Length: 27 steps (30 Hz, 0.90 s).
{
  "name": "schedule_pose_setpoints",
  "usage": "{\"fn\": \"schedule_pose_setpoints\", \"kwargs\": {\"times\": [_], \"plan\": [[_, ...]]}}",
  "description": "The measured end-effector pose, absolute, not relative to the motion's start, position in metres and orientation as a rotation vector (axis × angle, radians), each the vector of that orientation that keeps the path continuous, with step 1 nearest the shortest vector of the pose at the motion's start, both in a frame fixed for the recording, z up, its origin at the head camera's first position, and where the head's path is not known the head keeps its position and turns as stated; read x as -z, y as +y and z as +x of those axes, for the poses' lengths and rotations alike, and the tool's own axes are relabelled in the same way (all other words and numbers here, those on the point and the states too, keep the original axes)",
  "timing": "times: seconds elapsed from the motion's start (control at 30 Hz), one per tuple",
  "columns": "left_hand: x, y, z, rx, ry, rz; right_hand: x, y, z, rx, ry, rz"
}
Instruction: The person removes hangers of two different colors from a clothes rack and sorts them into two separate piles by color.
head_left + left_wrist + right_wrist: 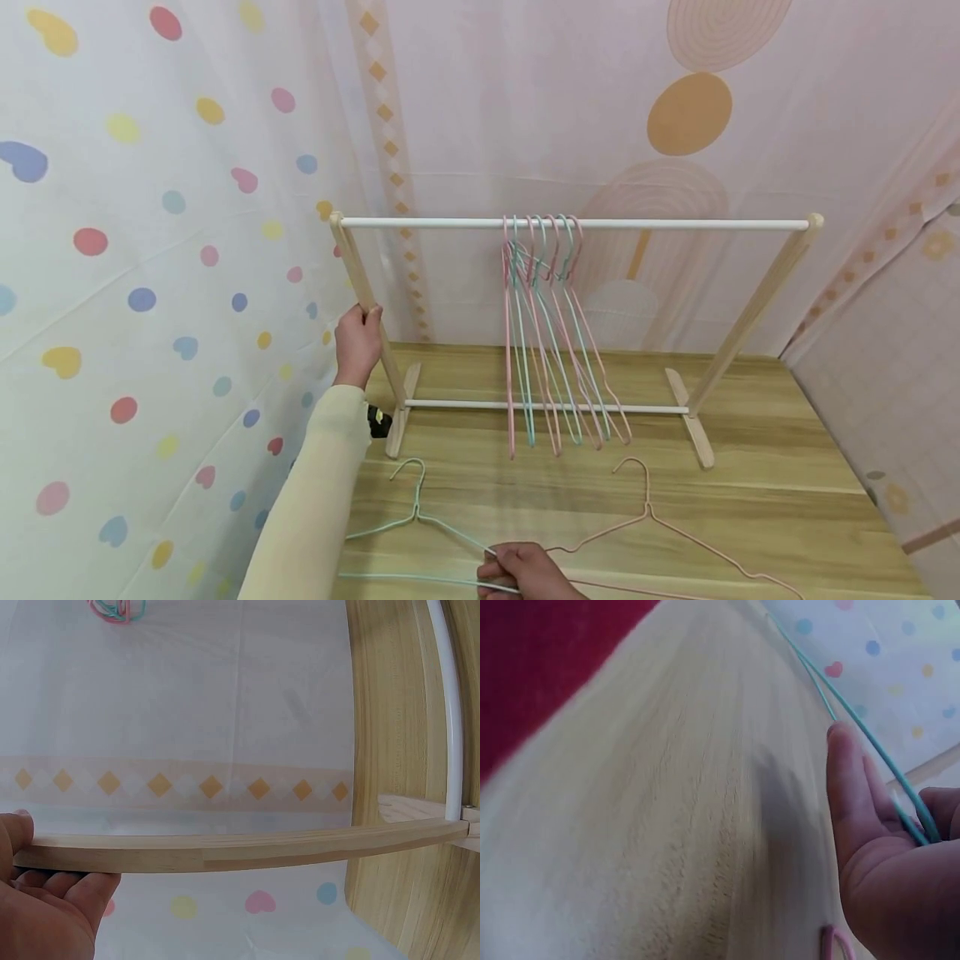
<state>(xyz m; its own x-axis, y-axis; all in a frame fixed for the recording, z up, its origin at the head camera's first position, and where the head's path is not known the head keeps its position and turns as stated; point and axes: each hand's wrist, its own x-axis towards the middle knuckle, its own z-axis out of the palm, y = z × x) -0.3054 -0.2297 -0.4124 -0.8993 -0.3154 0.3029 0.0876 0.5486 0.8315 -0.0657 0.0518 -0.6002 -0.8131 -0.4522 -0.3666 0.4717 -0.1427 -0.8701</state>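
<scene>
My left hand [357, 346] grips the left wooden post [390, 362] of a clothes rack, its fingers and thumb wrapped about the wood; the left wrist view also shows the post [225, 853] running away from the hand. Low in the head view, my right hand [525, 571] holds the right end of a mint-green hanger [417, 498], whose hook points up and away from me. In the right wrist view the green wire [877, 746] passes between thumb and fingers. Beside that hand, a pink hanger [647, 500] lies to the right, partly covered by it.
Several pink and green hangers [555, 333] hang bunched near the middle of the white top bar [697, 224]. A lower white bar [465, 405] joins the rack's feet on the wooden tabletop [772, 500]. A dotted curtain [187, 292] hangs close on the left.
</scene>
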Motion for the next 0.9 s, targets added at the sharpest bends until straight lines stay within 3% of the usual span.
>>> {"fn": "schedule_pose_setpoints", "kwargs": {"times": [0.9], "plan": [[0.411,-0.231,-0.303,1.28,-2.364,0.18,0.597,0.054,-0.079,1.881,1.966,-0.198]]}}
